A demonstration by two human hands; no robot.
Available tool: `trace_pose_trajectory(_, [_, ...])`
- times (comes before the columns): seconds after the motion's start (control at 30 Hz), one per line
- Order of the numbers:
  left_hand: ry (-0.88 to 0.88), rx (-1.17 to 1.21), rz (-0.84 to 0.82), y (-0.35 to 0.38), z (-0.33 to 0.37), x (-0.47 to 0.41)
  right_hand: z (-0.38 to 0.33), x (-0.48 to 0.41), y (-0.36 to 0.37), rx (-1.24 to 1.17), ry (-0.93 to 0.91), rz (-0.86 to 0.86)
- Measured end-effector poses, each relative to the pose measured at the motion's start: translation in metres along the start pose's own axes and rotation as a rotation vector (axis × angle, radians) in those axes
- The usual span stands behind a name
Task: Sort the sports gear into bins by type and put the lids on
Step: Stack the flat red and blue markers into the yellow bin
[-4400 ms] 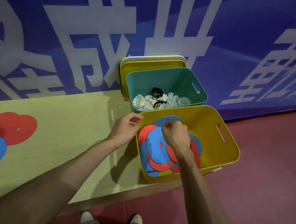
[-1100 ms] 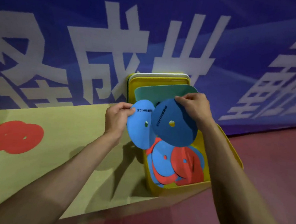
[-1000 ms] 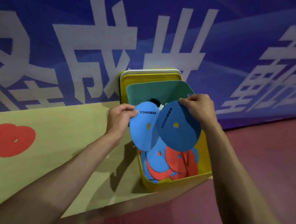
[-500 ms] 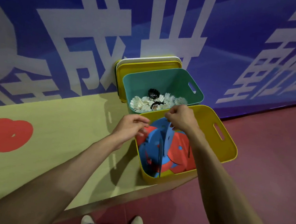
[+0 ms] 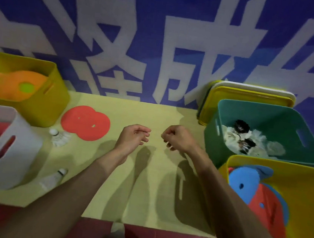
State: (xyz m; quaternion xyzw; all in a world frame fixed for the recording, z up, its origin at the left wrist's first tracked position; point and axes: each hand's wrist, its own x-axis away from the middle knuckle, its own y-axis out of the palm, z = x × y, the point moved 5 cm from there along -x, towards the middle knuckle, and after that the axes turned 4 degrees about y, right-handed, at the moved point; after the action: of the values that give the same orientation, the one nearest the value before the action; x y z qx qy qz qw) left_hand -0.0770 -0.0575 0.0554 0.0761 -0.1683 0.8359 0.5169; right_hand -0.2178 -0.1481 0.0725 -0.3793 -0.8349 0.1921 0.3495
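Two overlapping flat red foam discs (image 5: 86, 123) lay on the yellow-green mat (image 5: 152, 114), left of the hands. Being thin and flush with the mat, they looked hard to pinch up, and a grab at one might have dragged the other askew. They could also have gone astray: the yellow plastic bin at the far left (image 5: 54, 106) held orange discs, while the yellow plastic bin at the near right (image 5: 307, 212) held blue and red foam discs (image 5: 242, 182), which seemed their proper home.

A white feather shuttlecock (image 5: 58, 136) lay just beside the red discs and another white shuttlecock (image 5: 53, 178) lay nearer, by the white plastic bin (image 5: 18, 162). A sweeping forearm could have rolled the nearer one off the mat. Both probably belonged in the teal plastic bin (image 5: 259, 114) at the far right. The stacked yellow and white lids (image 5: 251, 96) leaning on the wall behind it might have slid if that bin was bumped.

The left hand (image 5: 133, 137) hovered mid-mat, fingers loosely curled, empty. The right hand (image 5: 177, 138), just beside it, was curled into a fist and held nothing.
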Motion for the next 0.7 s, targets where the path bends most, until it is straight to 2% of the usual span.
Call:
trace_pose_trajectory(0.13, [-0.086, 0.024, 0.135, -0.077, -0.040, -0.022, -0.034, -0.049, 0.065, 0.041, 0.009, -0.088])
trace_pose_trajectory(0.43, [-0.276, -0.012, 0.354, -0.197, -0.112, -0.075, -0.071, -0.132, 0.176, 0.110, 0.095, -0.130])
trace_pose_trajectory(0.57, [-0.318, 0.001, 0.390, -0.231, -0.132, -0.109, -0.078, -0.161, 0.210, 0.094, 0.109, -0.125])
trace_pose_trajectory(0.7, [-0.314, -0.097, 0.377, -0.252, -0.133, -0.143, -0.084, -0.189, 0.231, 0.077, 0.170, -0.097])
